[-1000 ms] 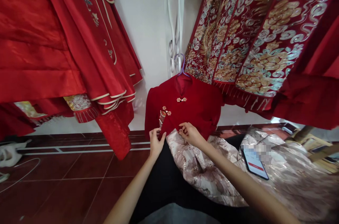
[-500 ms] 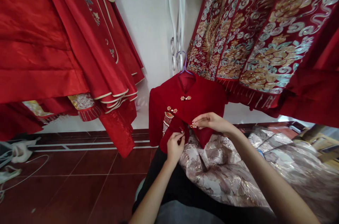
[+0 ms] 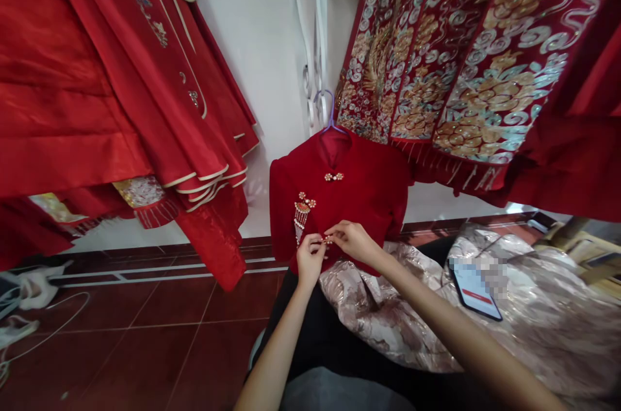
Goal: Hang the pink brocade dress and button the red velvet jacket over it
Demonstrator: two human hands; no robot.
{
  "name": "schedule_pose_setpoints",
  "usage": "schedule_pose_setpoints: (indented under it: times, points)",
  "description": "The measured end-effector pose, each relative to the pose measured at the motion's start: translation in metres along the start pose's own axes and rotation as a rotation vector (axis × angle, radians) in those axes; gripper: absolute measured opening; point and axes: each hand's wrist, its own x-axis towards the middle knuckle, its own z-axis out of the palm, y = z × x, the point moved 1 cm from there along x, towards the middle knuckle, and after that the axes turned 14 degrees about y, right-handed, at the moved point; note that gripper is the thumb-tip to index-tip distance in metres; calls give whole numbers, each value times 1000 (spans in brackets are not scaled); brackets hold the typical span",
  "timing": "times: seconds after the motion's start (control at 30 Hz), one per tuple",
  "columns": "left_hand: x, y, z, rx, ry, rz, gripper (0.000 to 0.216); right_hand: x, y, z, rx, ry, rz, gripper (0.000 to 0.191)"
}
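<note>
A small red velvet jacket [image 3: 361, 188] hangs on a lilac hanger [image 3: 328, 114] against the white wall. It has a pearl clasp [image 3: 334, 177] at the collar and a tasselled ornament [image 3: 301, 211] on the chest. My left hand [image 3: 309, 259] and my right hand [image 3: 356, 240] meet at the jacket's lower front edge. Both pinch a small pearl clasp [image 3: 326, 240] and the cloth around it, fingertips touching.
Red satin robes [image 3: 121, 87] hang at left, an embroidered red and gold robe [image 3: 466, 55] at right. A pale brocade cloth [image 3: 533, 307] lies across my lap and the floor with a phone [image 3: 478, 288] on it. White cables and shoes [image 3: 24, 288] lie on the red tiles.
My hands came together at the lower clasp; half a second ago the flap was lifted and my hands were apart. The phone, hidden then, shows again on the brocade.
</note>
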Motion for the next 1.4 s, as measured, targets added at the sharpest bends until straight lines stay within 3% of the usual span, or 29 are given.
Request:
schedule_pose_setpoints:
  times: [0.27,0.7,1.4]
  points:
    - [-2,12,-7,-160,50,-145,37,-1,6,7,3,121,-27,20]
    - [-4,13,-13,-202,-19,-147,37,-3,-8,3,-1,120,-60,19]
    - [-3,3,-11,-169,21,-101,31,-6,0,14,-2,104,-70,19]
